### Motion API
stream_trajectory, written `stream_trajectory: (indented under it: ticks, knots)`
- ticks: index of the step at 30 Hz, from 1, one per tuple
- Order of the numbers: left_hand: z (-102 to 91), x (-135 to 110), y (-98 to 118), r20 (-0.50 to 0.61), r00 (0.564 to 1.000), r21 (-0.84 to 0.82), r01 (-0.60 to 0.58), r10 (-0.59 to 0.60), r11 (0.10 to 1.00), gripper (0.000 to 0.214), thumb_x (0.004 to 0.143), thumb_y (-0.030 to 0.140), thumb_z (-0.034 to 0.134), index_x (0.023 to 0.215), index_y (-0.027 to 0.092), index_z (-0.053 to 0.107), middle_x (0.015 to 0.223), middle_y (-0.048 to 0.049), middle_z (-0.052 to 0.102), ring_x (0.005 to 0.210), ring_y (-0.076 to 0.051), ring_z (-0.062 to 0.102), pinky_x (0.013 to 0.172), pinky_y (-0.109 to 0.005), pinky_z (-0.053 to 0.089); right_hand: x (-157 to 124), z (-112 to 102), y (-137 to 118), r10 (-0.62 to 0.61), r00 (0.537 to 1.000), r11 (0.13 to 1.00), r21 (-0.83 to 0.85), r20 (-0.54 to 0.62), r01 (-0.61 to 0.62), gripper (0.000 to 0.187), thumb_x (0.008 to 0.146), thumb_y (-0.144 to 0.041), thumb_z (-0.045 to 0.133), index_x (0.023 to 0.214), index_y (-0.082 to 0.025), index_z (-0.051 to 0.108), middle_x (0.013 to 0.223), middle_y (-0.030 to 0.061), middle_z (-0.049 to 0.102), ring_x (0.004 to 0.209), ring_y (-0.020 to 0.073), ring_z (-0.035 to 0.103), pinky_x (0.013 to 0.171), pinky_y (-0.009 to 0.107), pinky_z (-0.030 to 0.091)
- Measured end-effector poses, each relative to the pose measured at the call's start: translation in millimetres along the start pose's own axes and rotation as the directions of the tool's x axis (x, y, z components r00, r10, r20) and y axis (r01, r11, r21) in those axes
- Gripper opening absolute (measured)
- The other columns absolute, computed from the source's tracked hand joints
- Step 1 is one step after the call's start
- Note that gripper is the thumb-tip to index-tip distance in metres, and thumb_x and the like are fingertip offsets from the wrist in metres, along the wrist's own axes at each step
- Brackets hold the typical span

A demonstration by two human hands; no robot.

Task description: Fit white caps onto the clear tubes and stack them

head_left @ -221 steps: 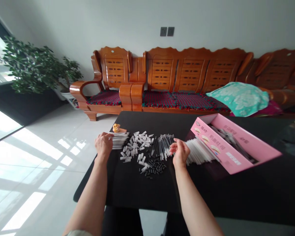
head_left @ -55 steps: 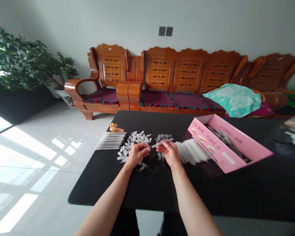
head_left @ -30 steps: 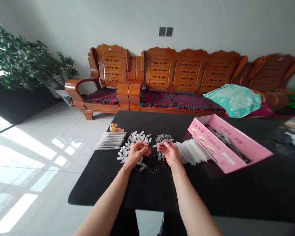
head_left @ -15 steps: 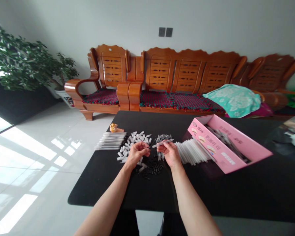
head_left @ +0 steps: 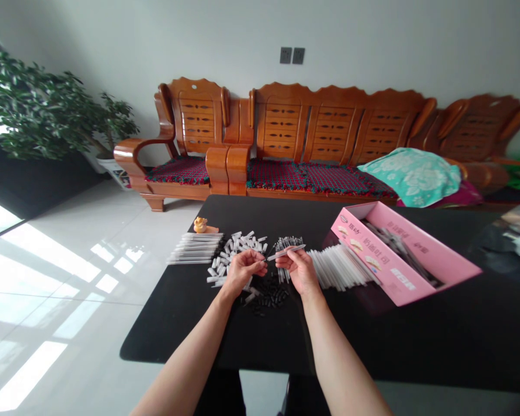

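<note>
My right hand (head_left: 299,267) pinches a clear pen barrel (head_left: 288,251) that points up to the right. My left hand (head_left: 241,268) is closed at the barrel's left end, its fingertips pinched on a small part I cannot make out. Both hands hover over a pile of small black pieces (head_left: 270,296). White caps (head_left: 238,244) lie scattered behind my left hand. Thin refills (head_left: 287,243) lie behind my right hand. A row of empty clear barrels (head_left: 338,267) lies to the right, and a neat stack of finished pens (head_left: 194,248) to the far left.
The black table (head_left: 416,341) carries an open pink box (head_left: 405,251) with dark pens inside at the right. A small orange figurine (head_left: 201,225) sits behind the pen stack. Wooden sofas (head_left: 303,130), a teal cloth (head_left: 411,174) and a potted plant (head_left: 47,112) stand beyond.
Seconds ago my hands were apart, the left at the pen stack and the right by the barrels. Since then they have come together at the middle; over the last second they barely move.
</note>
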State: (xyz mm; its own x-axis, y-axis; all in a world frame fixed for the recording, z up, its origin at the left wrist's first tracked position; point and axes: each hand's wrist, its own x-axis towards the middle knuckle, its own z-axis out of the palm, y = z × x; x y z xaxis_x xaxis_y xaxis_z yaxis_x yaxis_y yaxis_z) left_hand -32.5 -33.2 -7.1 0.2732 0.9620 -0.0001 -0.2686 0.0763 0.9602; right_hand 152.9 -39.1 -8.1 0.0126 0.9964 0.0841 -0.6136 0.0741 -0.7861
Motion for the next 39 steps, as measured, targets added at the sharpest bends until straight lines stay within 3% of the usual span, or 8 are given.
stream_trajectory:
  ticks: [10, 21, 28, 30, 34, 39]
  knots:
    - [3.5, -0.8, 2.4, -0.012, 1.000, 0.018, -0.007, 0.008, 1.000, 0.034, 0.068, 0.035, 0.080, 0.084, 0.011, 0.062, 0.066, -0.0045, 0.069, 0.058, -0.015, 0.067, 0.058, -0.025, 0.054, -0.2, 0.3, 1.6, 0.007, 1.000, 0.999, -0.035, -0.014, -0.007, 0.020, 0.075, -0.029, 0.076, 0.085, -0.016, 0.065, 0.078, 0.0072, 0.076, 0.064, 0.0192, 0.073, 0.059, 0.028, 0.062]
    - [4.6, 2.3, -1.7, -0.029, 0.986, 0.140, -0.156, 0.162, 0.978, 0.024, 0.070, 0.032, 0.078, 0.079, 0.013, 0.067, 0.063, -0.0027, 0.069, 0.056, -0.013, 0.063, 0.059, -0.023, 0.051, 0.7, 3.4, 1.2, 0.000, 0.997, 0.997, -0.072, -0.082, -0.006, 0.025, 0.071, -0.031, 0.080, 0.083, -0.017, 0.063, 0.070, 0.0048, 0.075, 0.058, 0.0188, 0.072, 0.053, 0.027, 0.061]
    - [3.1, 2.9, -3.5, -0.037, 0.991, 0.124, -0.125, 0.131, 0.984, 0.033, 0.071, 0.037, 0.078, 0.090, 0.012, 0.067, 0.069, -0.0049, 0.070, 0.062, -0.015, 0.067, 0.061, -0.025, 0.054, 1.1, -0.3, 3.0, -0.002, 0.993, 0.997, -0.076, -0.119, -0.007, 0.026, 0.071, -0.031, 0.081, 0.081, -0.016, 0.063, 0.066, 0.0053, 0.074, 0.055, 0.0192, 0.072, 0.050, 0.026, 0.061]
    - [2.3, 3.2, -3.6, -0.039, 0.995, 0.142, -0.084, 0.091, 0.986, 0.038, 0.075, 0.044, 0.073, 0.093, 0.011, 0.067, 0.071, -0.0060, 0.070, 0.060, -0.016, 0.066, 0.056, -0.024, 0.054, 1.1, -0.4, 2.8, -0.011, 0.993, 0.998, -0.064, -0.118, 0.003, 0.026, 0.071, -0.031, 0.080, 0.082, -0.016, 0.063, 0.067, 0.0054, 0.075, 0.057, 0.0194, 0.072, 0.052, 0.026, 0.061]
    - [3.2, 2.0, -1.0, -0.025, 0.999, 0.255, -0.040, 0.047, 0.966, 0.045, 0.083, 0.054, 0.060, 0.078, 0.010, 0.067, 0.063, -0.0049, 0.065, 0.044, -0.010, 0.057, 0.038, -0.018, 0.041, 0.6, 0.5, 3.0, -0.019, 0.994, 0.997, -0.071, -0.105, 0.011, 0.025, 0.072, -0.031, 0.080, 0.082, -0.016, 0.063, 0.069, 0.0055, 0.075, 0.059, 0.0201, 0.073, 0.053, 0.027, 0.062]
    - [6.9, -0.1, 4.7, -0.019, 0.998, 0.300, -0.052, 0.061, 0.953, 0.040, 0.079, 0.051, 0.065, 0.067, 0.013, 0.062, 0.050, 0.0005, 0.059, 0.036, -0.006, 0.048, 0.034, -0.016, 0.033, -0.2, 0.2, 4.8, -0.001, 0.996, 0.996, -0.091, -0.090, -0.007, 0.025, 0.072, -0.031, 0.080, 0.083, -0.015, 0.064, 0.069, 0.0061, 0.075, 0.058, 0.0206, 0.073, 0.052, 0.027, 0.061]
